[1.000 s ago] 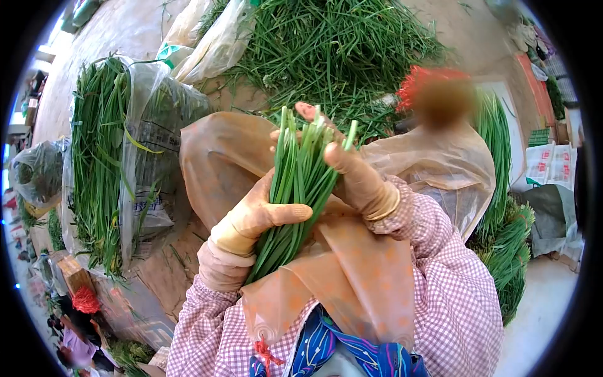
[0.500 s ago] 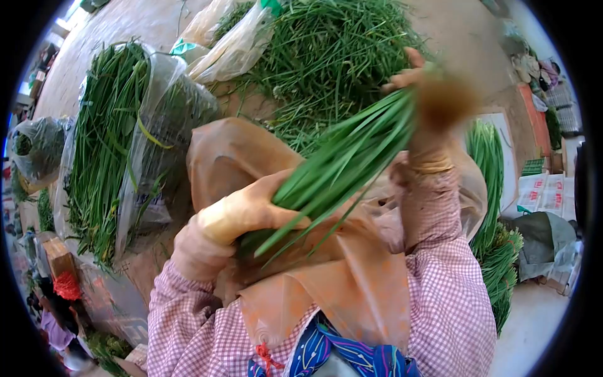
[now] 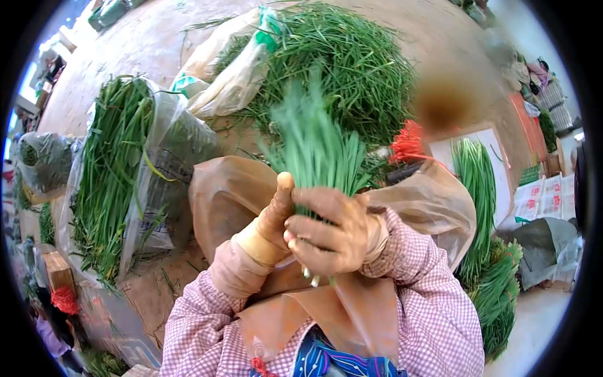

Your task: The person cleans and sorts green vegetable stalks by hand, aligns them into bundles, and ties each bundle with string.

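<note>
A bunch of garlic chives (image 3: 320,151) stands between my hands over my lap, its leaf tips pointing away and blurred by motion. The white cut ends (image 3: 314,281) poke out below, toward my body. My right hand (image 3: 333,229) is wrapped round the lower stalks, fingers curled across the front. Against the bunch's left side presses my left hand (image 3: 273,217), thumb up; its other fingers are partly hidden behind the right hand. A brown plastic apron (image 3: 232,195) covers my knees beneath.
Ahead lies a big heap of loose green leaves (image 3: 352,63) beside a clear plastic bag (image 3: 235,85). More chives (image 3: 110,188) fill an open bag at left. Red ties (image 3: 407,143) sit near my right knee. Sorted chives (image 3: 475,182) lie at right on a white board (image 3: 500,147).
The bunch has swung from a diagonal, leaf tips toward my left hand, to upright with tips away. My right hand has come down from the upper right to meet the left.
</note>
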Demonstrator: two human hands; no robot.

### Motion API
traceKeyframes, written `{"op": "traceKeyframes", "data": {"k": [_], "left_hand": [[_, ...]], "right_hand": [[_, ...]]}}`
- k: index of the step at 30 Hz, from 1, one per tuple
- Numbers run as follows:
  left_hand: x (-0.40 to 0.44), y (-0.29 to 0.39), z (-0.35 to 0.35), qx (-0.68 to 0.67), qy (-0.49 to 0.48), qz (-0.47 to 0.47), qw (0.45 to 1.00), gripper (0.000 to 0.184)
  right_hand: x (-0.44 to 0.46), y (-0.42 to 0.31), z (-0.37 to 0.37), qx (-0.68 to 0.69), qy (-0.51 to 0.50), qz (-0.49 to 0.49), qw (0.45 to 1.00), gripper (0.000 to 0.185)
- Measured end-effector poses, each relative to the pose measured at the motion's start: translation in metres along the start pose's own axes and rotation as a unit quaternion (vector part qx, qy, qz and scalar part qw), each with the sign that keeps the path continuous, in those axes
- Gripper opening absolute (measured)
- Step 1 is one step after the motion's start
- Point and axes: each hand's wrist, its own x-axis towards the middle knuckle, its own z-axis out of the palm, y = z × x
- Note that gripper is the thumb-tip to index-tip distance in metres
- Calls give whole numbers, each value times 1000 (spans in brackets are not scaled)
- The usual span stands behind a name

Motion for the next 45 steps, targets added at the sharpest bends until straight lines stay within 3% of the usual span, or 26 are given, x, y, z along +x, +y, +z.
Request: {"op": "traceKeyframes", "data": {"k": [1, 2, 3, 5, 8, 10, 13, 14, 15, 16, 17, 19, 20, 21, 23, 24, 26, 30, 32, 34, 36, 38, 41, 42, 43, 45], "left_hand": [[2, 2, -15, -156, -161, 23, 974, 36], [4, 4, -29, -295, -321, -5, 900, 34], [7, 4, -34, -316, -395, -67, 860, 33], [7, 6, -35, -336, -459, -134, 812, 33], [-2, 8, -34, -330, -446, -143, 820, 30], [-7, 6, -35, -326, -438, -151, 824, 29], [-3, 8, -16, -383, -438, -122, 804, 28], [-1, 20, 27, -75, -166, -16, 983, 33], [1, 34, 69, 242, 146, 96, 954, 42], [4, 45, 87, 504, 431, 183, 726, 54], [2, 56, 80, 504, 411, 214, 729, 56], [6, 64, 73, 486, 384, 267, 738, 55], [8, 64, 71, 482, 386, 298, 728, 56], [8, 68, 66, 477, 377, 308, 732, 53], [7, 66, 54, 477, 369, 318, 732, 51], [7, 64, 46, 480, 358, 328, 731, 49], [3, 59, 35, 478, 377, 338, 717, 41], [-1, 58, 50, 489, 380, 363, 696, 37], [-4, 62, 51, 447, 359, 374, 729, 44], [2, 47, 52, 434, 400, 351, 727, 41], [0, 47, 49, 506, 426, 314, 681, 34], [-4, 43, 59, 538, 410, 281, 680, 27], [2, 28, 96, 564, 527, 187, 608, 23], [6, 18, 110, 587, 555, 171, 564, 24], [-1, 16, 117, 593, 545, 163, 570, 25], [-26, 19, 129, 579, 548, 115, 593, 30]], "right_hand": [[-8, -3, 10, 4, 7, -5, 1000, 34], [-15, -7, 18, 24, -1, -3, 1000, 34], [-19, -11, 25, 43, -9, 0, 999, 34], [-24, -18, 32, 65, -20, 4, 998, 34], [-23, -25, 28, 96, -86, 37, 991, 31], [-21, -21, 21, 74, -114, -16, 991, 30], [-20, -24, 7, 12, -175, 21, 984, 32], [-17, -26, -4, 15, -177, 23, 984, 32], [-16, -29, -16, 30, -162, 52, 985, 28], [-17, -31, -28, 45, -149, 81, 984, 31], [-21, -30, -41, 48, -154, 86, 983, 31], [-27, -28, -59, 53, 36, 306, 950, 51], [-32, -32, -55, 53, 34, 309, 949, 51], [-39, -37, -44, 60, 134, 374, 916, 55], [-25, -38, -29, 89, 191, 425, 880, 53], [-27, -23, -16, 25, 136, 366, 920, 43], [-22, -2, 2, -13, 108, 321, 941, 30], [-25, -3, -2, 41, 115, 359, 925, 32], [-35, -10, -4, 21, 132, 335, 933, 35], [-35, -9, 8, 35, 114, 341, 933, 31], [-40, -8, 14, -51, 74, 321, 943, 26], [-33, -14, 3, -24, 70, 331, 941, 17], [-30, -32, -15, 73, 5, 368, 927, 12], [-35, -43, -17, 146, 67, 459, 874, 11], [-38, -47, -18, 217, 129, 540, 803, 10], [-36, -40, -22, 235, 166, 564, 774, 13]]}}
